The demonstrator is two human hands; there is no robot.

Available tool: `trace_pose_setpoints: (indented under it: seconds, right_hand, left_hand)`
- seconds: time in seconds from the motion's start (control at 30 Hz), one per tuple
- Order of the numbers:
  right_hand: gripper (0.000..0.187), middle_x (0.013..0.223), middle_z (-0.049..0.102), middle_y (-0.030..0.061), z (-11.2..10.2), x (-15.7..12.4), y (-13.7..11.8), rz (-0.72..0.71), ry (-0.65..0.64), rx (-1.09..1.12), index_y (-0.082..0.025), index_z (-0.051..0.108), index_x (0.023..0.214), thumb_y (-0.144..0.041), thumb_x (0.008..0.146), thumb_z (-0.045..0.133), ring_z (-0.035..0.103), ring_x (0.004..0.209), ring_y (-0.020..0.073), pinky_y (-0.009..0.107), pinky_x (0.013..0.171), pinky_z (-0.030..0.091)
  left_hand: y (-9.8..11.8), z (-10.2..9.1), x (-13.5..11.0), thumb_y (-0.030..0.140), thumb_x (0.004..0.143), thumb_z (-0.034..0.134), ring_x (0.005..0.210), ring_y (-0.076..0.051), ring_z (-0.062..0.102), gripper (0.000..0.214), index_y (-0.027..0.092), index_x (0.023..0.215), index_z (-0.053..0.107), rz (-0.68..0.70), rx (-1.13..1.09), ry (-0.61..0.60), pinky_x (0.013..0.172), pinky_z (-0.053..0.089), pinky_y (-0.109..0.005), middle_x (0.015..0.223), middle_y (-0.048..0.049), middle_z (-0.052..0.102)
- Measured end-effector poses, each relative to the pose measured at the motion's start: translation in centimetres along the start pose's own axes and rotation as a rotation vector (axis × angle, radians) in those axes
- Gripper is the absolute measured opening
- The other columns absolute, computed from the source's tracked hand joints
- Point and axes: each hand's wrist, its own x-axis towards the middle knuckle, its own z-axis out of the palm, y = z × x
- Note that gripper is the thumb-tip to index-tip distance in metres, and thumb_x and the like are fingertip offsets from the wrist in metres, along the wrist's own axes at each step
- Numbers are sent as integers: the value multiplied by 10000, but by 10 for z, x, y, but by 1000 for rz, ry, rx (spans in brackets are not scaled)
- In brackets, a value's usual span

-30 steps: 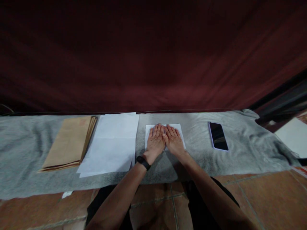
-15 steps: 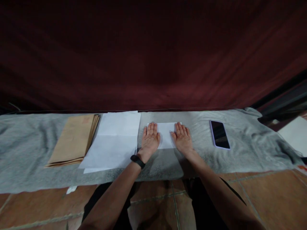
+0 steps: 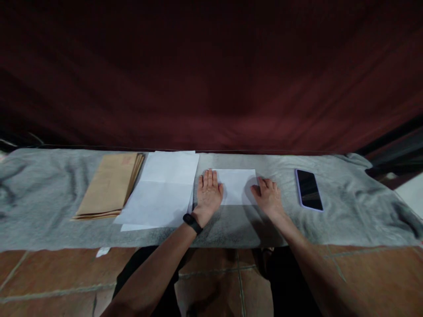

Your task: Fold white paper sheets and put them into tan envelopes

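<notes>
A small folded white paper (image 3: 237, 185) lies on the grey cloth (image 3: 39, 211) in front of me. My left hand (image 3: 208, 196), with a black wristband, rests flat on the paper's left edge, fingers stretched out together. My right hand (image 3: 269, 198) lies on the cloth just past the paper's right edge, fingers loosely spread, its thumb near the paper's corner. Neither hand holds anything.
A stack of white sheets (image 3: 161, 189) lies left of my left hand, and a pile of brown envelopes (image 3: 110, 185) further left. A dark phone (image 3: 309, 189) sits on the cloth to the right. A dark red curtain (image 3: 211, 75) hangs behind. Tiled floor (image 3: 49, 277) is below.
Both hands slid apart from the paper's middle to its sides. The right hand has moved off the paper's right edge onto the cloth.
</notes>
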Motion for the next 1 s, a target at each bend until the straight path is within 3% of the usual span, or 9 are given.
trace_pose_setpoints:
  seconds: [0.17,0.33,0.53,0.7,0.83,0.93,1.0]
  right_hand:
    - [466,1058,686,136,-8,5,0,94,-85,118,-133,565,1325,-417,964,488,666,925,260,344,818,495]
    - [344,984,731,103,-10,8,1,163,-136,290,-181,647,1178,-373,908,554,690,876,242,315,749,495]
    - [186,696,655,9,-8,12,2,162,-184,556,-211,653,802,-350,856,544,615,645,180,270,591,429]
    - [227,652,592,-17,-15,17,-4,143,-95,817,-222,583,718,-417,824,532,553,627,162,257,572,417]
    - [293,653,581,-18,-31,21,-8,203,3,1025,-207,608,765,-495,807,575,512,609,150,249,552,408]
    - [347,677,601,-11,-45,23,-9,232,139,1098,-192,635,841,-533,843,574,513,609,147,249,550,419]
    - [357,725,632,1,-52,21,-9,202,297,1068,-187,652,899,-531,885,558,546,648,157,262,588,449]
  left_hand:
    - [4,-5,-1,314,997,326,1505,-289,257,600,28,1524,322,4,16,2,1223,222,-500,1595,-200,317]
    - [6,-8,-1,291,995,328,1505,-300,253,598,11,1523,313,23,25,3,1213,248,-512,1592,-217,304]
    - [7,-7,-1,271,993,329,1501,-305,263,588,5,1517,321,31,28,-6,1208,263,-502,1593,-216,307]
    - [7,-8,-1,320,996,345,1493,-307,288,598,67,1537,309,29,-27,20,1204,266,-523,1585,-189,349]
    - [8,-14,4,368,1010,330,1478,-309,325,607,78,1542,296,0,-156,54,1191,311,-499,1579,-187,369]
    - [5,-20,13,400,1012,342,1488,-297,307,624,87,1548,279,-19,-359,58,1197,318,-477,1602,-190,326]
    - [2,-23,18,404,1006,365,1503,-279,272,624,104,1547,286,-24,-552,60,1218,284,-464,1620,-178,294]
